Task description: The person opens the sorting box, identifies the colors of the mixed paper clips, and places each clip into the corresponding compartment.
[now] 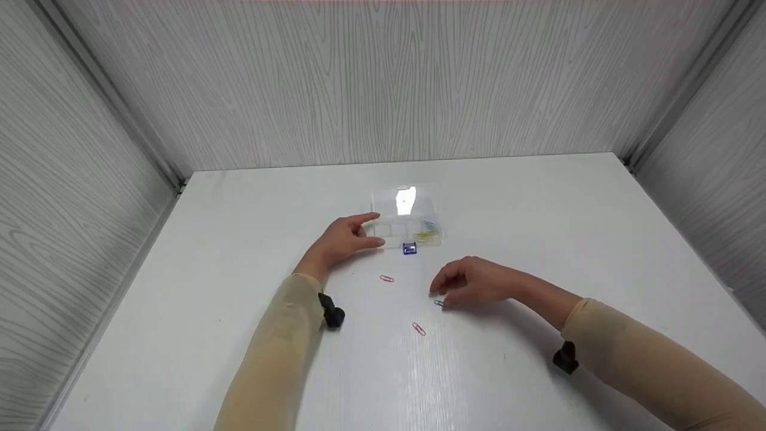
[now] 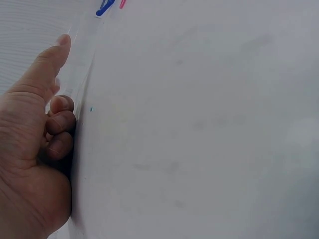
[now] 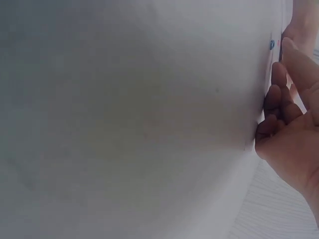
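Observation:
A clear plastic compartment box (image 1: 392,242) lies with its lid raised behind it. A purple-blue clasp (image 1: 410,248) sits at its front edge. My left hand (image 1: 341,240) holds the box's left end, thumb at the front and index finger farther back. Yellow paper clips (image 1: 426,235) and light blue clips (image 1: 429,225) fill right-hand compartments. At the front right, my right hand (image 1: 479,281) is over a blue paper clip (image 1: 439,303). The thumb covers one end of that clip, and a gap shows between thumb and index finger. The right wrist view shows the other fingers curled.
A pink paper clip (image 1: 387,278) lies in front of the box, and another red-pink clip (image 1: 419,328) is nearer to me. The white table (image 1: 239,215) is bounded by wood-grain panels (image 1: 383,84) at the back and both sides.

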